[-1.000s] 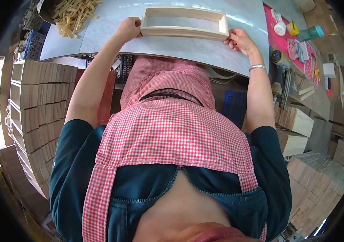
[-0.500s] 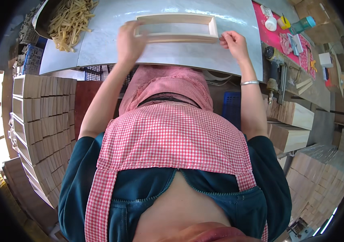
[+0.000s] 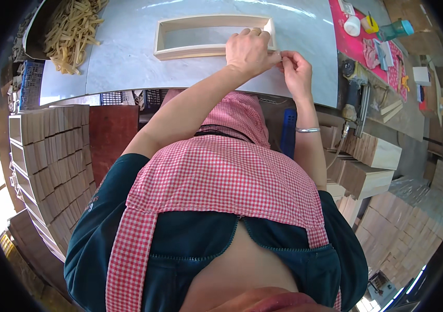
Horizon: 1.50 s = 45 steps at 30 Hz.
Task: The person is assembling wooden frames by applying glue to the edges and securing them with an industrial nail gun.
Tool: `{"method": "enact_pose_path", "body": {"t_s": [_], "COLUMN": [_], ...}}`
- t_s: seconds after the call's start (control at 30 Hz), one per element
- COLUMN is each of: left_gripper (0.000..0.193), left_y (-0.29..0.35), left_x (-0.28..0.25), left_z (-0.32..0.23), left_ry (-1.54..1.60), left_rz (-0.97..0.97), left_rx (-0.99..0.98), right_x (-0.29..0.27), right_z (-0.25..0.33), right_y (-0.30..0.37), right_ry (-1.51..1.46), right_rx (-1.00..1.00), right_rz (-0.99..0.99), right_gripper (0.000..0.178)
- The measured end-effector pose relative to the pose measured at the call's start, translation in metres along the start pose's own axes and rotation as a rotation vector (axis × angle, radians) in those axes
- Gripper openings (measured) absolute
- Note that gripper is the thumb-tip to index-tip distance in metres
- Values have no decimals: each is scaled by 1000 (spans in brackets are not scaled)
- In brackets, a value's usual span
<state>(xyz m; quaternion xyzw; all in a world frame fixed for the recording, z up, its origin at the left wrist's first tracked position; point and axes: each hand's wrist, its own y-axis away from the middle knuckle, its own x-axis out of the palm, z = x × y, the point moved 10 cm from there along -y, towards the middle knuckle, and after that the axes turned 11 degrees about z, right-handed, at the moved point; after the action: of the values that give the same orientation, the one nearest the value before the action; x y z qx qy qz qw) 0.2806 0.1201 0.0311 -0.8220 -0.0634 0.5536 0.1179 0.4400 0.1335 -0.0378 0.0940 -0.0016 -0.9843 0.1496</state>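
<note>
Glossy pale blue-grey marbled tabletop [image 3: 122, 78], flat, spreads under and to both sides of the fingers. Left stack of pale wooden boxes [image 3: 50, 161], rough-grained, rectangular, in rows: well left of the fingers and nearer the body. Red-and-white gingham cloth apron [image 3: 216, 177], woven check, on the body side of the fingers. Bright pink sheet [image 3: 338, 31], right of the right fingers, well apart. Long rectangular pale wooden frame [image 3: 190, 52], smooth, straight-walled, on the tabletop, mostly left of the left fingers, right end under them. Heap of tan flat bendy strips [image 3: 73, 39], tangled, material unclear, far left of the fingers.

Left hand [image 3: 250, 51]: fingers bent over the frame's near long side at its right end, touching; can't tell if gripping. Right hand [image 3: 297, 75]: fingers curled, thumb and forefinger tips close together by the left thumb at the frame's near right corner; can't tell if anything's pinched. Teal see-through bottle [image 3: 395, 30], rounded, well right of the right fingers. Shiny silver bangle [image 3: 307, 130], thin ring, on the right wrist below its fingers.
</note>
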Motion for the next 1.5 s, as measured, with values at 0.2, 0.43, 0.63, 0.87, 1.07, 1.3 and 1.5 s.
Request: {"method": "enact_pose_path", "body": {"t_s": [0.2, 0.43, 0.63, 0.87, 1.07, 1.3, 1.5], "left_gripper": [36, 34, 32, 25, 21, 21, 23], "left_y": [0, 15, 43, 60, 51, 61, 95], "left_x": [3, -48, -113, -46, -42, -53, -75], "left_z": [6, 29, 232, 286, 288, 283, 297], "left_ry": [56, 130, 412, 1355, 1329, 1230, 979], "left_rz": [60, -150, -280, -31, -21, 75, -259], "left_rx": [-62, 68, -616, -753, -781, -861, -743], "right_x": [4, 9, 10, 17, 17, 13, -115], "right_z": [36, 46, 28, 17, 19, 17, 48], "right_y": [-12, -67, -88, -101, -101, -106, -128], "right_ry": [18, 92, 111, 60, -4, 73, 721], "right_rx": [-116, -49, 115, 175, 122, 74, -166], "right_rz": [-103, -9, 27, 91, 7, 4, -353], "right_gripper": [20, 19, 29, 37, 34, 27, 31]}}
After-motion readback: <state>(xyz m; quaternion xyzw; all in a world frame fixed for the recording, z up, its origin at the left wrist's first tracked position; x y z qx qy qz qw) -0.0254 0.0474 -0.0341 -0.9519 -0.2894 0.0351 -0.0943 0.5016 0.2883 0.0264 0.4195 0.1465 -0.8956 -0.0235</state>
